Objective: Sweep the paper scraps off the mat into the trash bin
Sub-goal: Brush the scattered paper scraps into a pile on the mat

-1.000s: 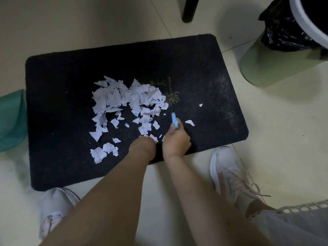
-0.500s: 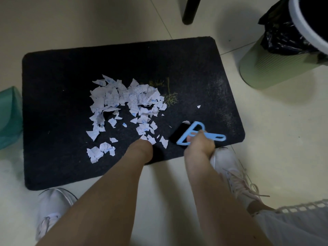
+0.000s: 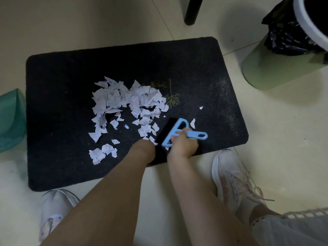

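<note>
Dustpan (image 3: pixel 10 119): a teal plastic pan lies on the floor just off the mat's left edge, untouched, probably parked there to take the scraps once they are gathered
Mat (image 3: pixel 58 71): dark, rectangular, flat on the pale tiles; every other place here is given from it
Paper scraps (image 3: pixel 124 102): white checked pieces heaped loosely near the mat's middle, with a smaller clump (image 3: pixel 102 153) toward its near-left part
Left hand (image 3: pixel 143 148): it rests at the mat's near edge, just beside the heap; the forearm hides the fingers, so I cannot tell how it is set
Brush (image 3: pixel 179 132): a small blue-handled hand brush, dark bristles down on the mat at the heap's right flank, angled as if to push scraps leftward into one pile
Right hand (image 3: pixel 184 144): wrapped around the brush handle, low over the mat's near edge
Stray scraps (image 3: pixel 193 123): two lie right of the brush, apart from the heap, and will likely need a separate pass
Trash bin (image 3: pixel 276 64): pale green, black liner, standing off the mat's far-right corner, still to be filled
</note>
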